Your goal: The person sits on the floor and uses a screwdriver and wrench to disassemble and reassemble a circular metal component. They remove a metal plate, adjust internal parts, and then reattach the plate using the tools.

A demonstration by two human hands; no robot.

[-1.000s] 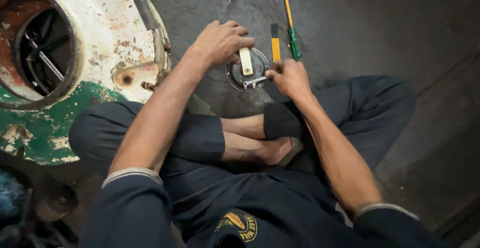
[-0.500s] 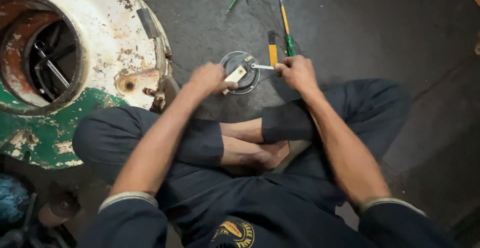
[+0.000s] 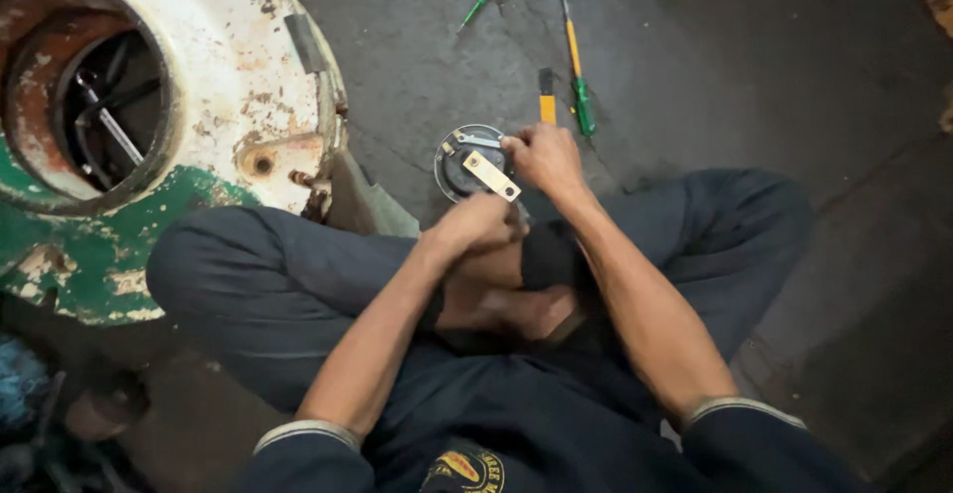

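Small round dark metal disc part point(image 3: 467, 160) with raised rim, lying flat on the floor just right of the big rusty white-green drum housing point(image 3: 199, 106). Pale brass rectangular strip point(image 3: 490, 175) lies diagonally across its face; small silver bracket point(image 3: 476, 140) at its top edge.

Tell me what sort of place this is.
Probably a repair workshop, worked on the floor. A rusted white and green machine housing lies on stained concrete, screwdrivers are scattered nearby, and both hands, left and right, hold a small round metal part.
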